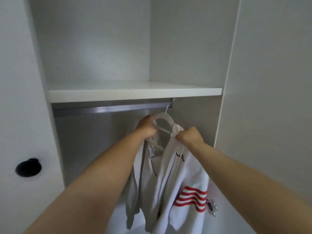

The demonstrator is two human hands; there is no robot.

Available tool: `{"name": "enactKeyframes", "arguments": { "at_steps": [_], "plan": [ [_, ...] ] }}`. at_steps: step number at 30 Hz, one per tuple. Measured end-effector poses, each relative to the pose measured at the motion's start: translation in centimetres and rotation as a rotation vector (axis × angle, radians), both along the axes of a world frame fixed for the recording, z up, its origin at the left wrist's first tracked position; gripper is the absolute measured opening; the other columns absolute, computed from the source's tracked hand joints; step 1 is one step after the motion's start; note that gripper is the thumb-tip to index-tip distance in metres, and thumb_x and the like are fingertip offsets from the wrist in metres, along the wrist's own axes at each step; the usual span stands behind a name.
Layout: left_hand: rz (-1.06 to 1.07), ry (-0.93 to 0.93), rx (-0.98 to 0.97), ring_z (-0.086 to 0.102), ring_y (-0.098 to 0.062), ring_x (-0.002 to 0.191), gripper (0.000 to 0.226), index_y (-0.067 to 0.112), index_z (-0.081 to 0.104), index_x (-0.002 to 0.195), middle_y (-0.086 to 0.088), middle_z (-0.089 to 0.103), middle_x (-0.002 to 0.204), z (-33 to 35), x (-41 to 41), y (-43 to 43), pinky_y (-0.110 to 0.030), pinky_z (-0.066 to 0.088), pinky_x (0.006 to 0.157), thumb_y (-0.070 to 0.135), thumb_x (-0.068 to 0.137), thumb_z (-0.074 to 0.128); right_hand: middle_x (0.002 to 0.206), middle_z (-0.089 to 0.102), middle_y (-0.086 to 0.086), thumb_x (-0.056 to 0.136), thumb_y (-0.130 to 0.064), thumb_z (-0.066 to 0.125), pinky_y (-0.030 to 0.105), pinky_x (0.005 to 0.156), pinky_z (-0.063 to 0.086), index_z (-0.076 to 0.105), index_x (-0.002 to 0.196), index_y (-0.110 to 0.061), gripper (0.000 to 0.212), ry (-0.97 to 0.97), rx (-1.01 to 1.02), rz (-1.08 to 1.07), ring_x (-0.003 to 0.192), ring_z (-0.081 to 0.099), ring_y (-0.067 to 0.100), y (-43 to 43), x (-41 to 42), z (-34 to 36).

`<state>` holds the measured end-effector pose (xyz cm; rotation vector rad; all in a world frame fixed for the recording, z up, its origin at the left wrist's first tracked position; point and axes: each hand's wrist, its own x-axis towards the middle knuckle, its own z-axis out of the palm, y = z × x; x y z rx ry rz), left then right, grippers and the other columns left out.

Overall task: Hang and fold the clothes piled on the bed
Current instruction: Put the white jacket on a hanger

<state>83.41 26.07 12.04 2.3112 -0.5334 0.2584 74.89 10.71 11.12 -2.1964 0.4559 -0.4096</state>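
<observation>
A white garment (170, 174) with red stripes on one sleeve hangs from a white hanger (163, 118) inside the wardrobe. The hanger's metal hook sits over the grey rail (108, 109) near its right end. My left hand (146, 126) grips the left side of the hanger together with the cloth there. My right hand (189, 135) pinches the garment's shoulder fabric at the hanger's right end. The lower part of the garment falls below the picture's bottom edge.
A white shelf (135, 92) runs just above the rail. The wardrobe's side walls (192, 48) close in left and right. A round black knob (28, 168) sits on the left door panel. The rail to the left of the hanger carries nothing.
</observation>
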Motion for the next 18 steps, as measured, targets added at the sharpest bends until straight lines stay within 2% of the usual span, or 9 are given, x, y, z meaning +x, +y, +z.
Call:
{"name": "enactKeyframes", "arguments": {
  "at_steps": [3,7,10,14,18],
  "plan": [
    [-0.027,0.041,-0.049,0.063,-0.029,0.102,0.049,0.028,0.053,0.124,-0.006,0.062,0.116,-0.7,2.1,-0.4,-0.043,0.056,0.082,0.018,0.076,0.053,0.099,0.064,0.016,0.083,-0.016,0.061,0.028,0.072,0.042,0.062,0.109,0.005,0.033,-0.001,-0.018,-0.015,0.099,0.063,0.031,-0.2,0.9,1.3],
    [-0.038,0.081,-0.112,0.061,-0.024,0.107,0.048,0.019,0.055,0.127,-0.007,0.064,0.118,-0.4,2.2,-0.8,-0.035,0.052,0.089,0.003,0.082,0.056,0.111,0.063,0.018,0.087,-0.015,0.057,0.028,0.074,0.040,0.059,0.114,0.003,0.033,0.023,-0.091,0.012,0.103,0.061,0.032,0.0,2.3,2.0],
    [-0.028,0.113,-0.116,0.055,-0.026,0.117,0.051,0.012,0.046,0.137,-0.013,0.055,0.132,-0.7,3.5,-0.7,-0.032,0.046,0.095,0.001,0.087,0.056,0.112,0.064,0.017,0.090,-0.022,0.055,0.029,0.076,0.043,0.060,0.113,0.002,0.034,0.032,-0.149,0.018,0.104,0.061,0.032,0.4,3.6,1.8],
    [0.003,0.153,-0.092,0.044,-0.026,0.129,0.068,0.018,0.026,0.150,-0.009,0.038,0.148,-1.1,5.1,-0.5,-0.023,0.038,0.086,0.004,0.090,0.054,0.112,0.064,0.016,0.093,-0.031,0.051,0.032,0.081,0.045,0.060,0.112,0.000,0.037,0.053,-0.193,0.037,0.104,0.061,0.032,0.9,5.1,1.1],
    [-0.022,0.194,-0.102,0.048,-0.024,0.126,0.079,0.022,0.020,0.152,-0.008,0.036,0.151,-1.6,6.6,-1.2,-0.028,0.046,0.089,-0.001,0.084,0.053,0.115,0.063,0.015,0.095,-0.039,0.048,0.031,0.083,0.044,0.058,0.116,-0.002,0.044,0.080,-0.241,0.017,0.108,0.060,0.032,1.1,6.0,0.5]
  ]
}}
